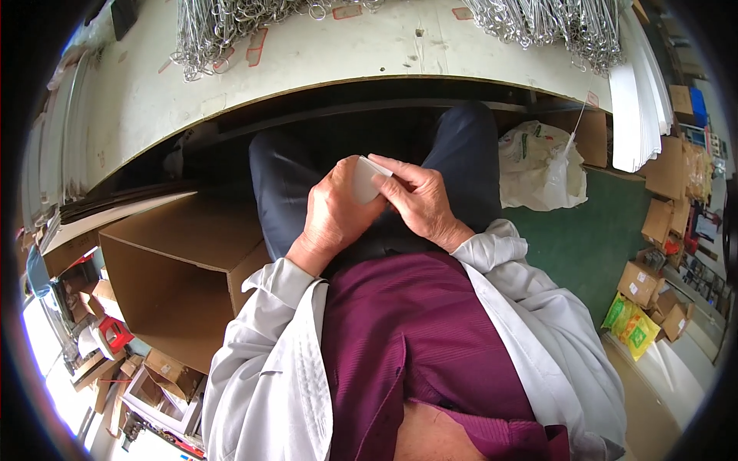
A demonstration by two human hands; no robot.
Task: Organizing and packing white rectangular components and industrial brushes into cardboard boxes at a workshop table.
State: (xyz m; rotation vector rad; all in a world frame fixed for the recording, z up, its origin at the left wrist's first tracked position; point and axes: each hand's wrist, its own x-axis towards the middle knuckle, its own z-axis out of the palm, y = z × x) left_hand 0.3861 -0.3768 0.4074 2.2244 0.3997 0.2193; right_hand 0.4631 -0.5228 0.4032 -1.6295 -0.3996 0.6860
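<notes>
We find the white piece [367, 183] clasped in the left hand [332, 201], its right side pinched by the right hand [425, 203], short of the counter's [323, 69] near edge, and judge that light, even pressure best keeps it unbent.

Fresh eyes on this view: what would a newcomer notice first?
Probably the left hand and right hand mid-view, holding a small white piece. Then heaps of shiny looped wires on the pale table up top, and the big open cardboard box at left.
</notes>
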